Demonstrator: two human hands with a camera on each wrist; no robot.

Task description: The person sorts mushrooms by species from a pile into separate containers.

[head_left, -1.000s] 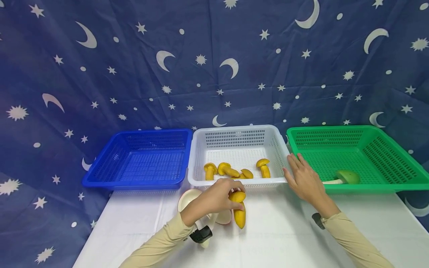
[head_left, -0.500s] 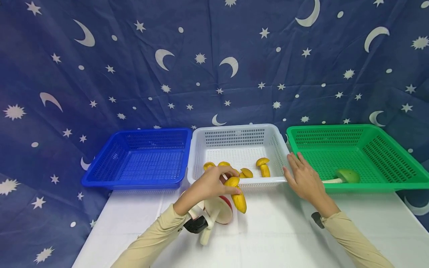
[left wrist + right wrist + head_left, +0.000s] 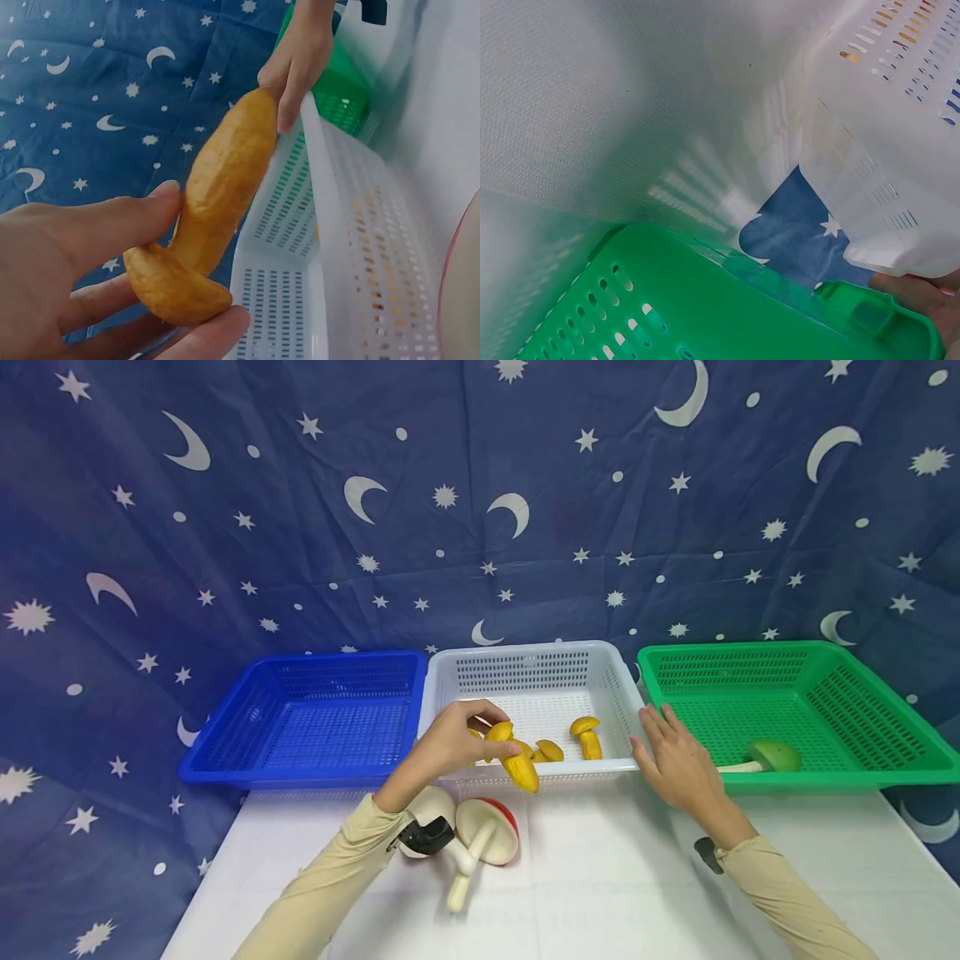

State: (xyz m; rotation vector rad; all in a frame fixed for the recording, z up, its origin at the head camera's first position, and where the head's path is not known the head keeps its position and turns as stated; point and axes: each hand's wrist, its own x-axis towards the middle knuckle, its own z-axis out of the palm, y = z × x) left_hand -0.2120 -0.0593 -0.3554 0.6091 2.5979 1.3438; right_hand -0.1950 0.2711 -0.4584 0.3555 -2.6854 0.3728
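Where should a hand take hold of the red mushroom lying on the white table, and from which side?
Take the red mushroom by its pale stem, coming from above at the near end. It lies on its side on the table, and the stem sticks out free toward the person, a narrower grip than the broad cap.
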